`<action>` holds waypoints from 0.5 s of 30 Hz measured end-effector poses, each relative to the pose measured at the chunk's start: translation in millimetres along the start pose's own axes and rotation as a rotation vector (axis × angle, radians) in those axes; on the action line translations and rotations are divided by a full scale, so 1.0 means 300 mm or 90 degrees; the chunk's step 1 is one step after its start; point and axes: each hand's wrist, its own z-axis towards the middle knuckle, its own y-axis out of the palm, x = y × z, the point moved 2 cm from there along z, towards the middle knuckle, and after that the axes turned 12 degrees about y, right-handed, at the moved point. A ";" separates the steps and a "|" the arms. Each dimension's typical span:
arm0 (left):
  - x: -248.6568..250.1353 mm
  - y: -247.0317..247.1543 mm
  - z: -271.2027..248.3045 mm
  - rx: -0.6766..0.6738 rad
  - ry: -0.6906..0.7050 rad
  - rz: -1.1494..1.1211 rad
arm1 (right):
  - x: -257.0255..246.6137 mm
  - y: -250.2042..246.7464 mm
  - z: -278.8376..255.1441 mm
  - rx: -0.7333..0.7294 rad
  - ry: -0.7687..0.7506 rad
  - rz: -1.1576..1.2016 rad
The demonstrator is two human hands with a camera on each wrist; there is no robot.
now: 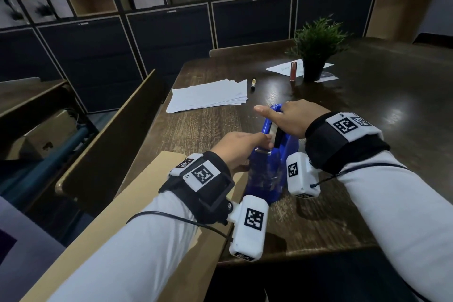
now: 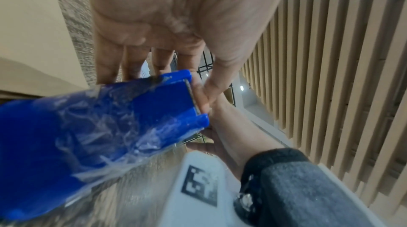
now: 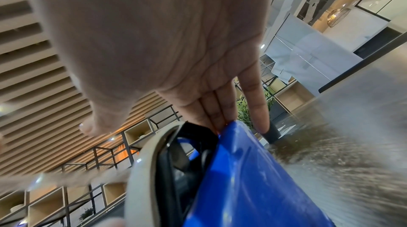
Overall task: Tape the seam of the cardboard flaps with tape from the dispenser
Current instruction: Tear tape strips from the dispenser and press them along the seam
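Standing on the table (image 1: 367,154) just beside the cardboard (image 1: 152,203), the blue dispenser (image 1: 267,179) is between both hands; the right hand (image 1: 286,120) lies over its far end, fingers straight and laid on the roll (image 3: 141,169), thumb stuck out free; the left hand (image 1: 235,149) is at the cutter (image 2: 193,98), thumb and forefinger closing together at the blade, seemingly on the tape end, though the tape itself is too clear to make out. The dispenser looks a heavy, hard plastic block, smooth-sided and wrapped in stray film, so likely slippery; best steadied from above by its body, as the right hand does. The tape will be thin, limp and sticky, apt to fold on itself; take it by the very tip, away from the toothed edge, which could nick a finger. The cardboard is stiff and light; its seam is hidden under the left arm.
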 end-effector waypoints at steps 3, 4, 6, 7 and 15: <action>0.008 -0.010 -0.011 -0.010 -0.001 -0.010 | 0.001 -0.001 0.000 0.000 0.004 0.003; 0.009 -0.013 -0.014 -0.014 0.000 -0.011 | 0.002 0.000 0.003 0.001 0.005 0.006; 0.006 -0.019 -0.018 -0.020 0.001 -0.018 | 0.005 0.003 0.011 0.002 0.005 0.008; 0.004 -0.022 -0.022 -0.020 0.002 -0.021 | 0.005 0.004 0.015 0.000 0.006 0.008; -0.023 -0.037 -0.072 -0.052 0.013 -0.022 | 0.003 -0.001 0.006 0.000 0.012 0.000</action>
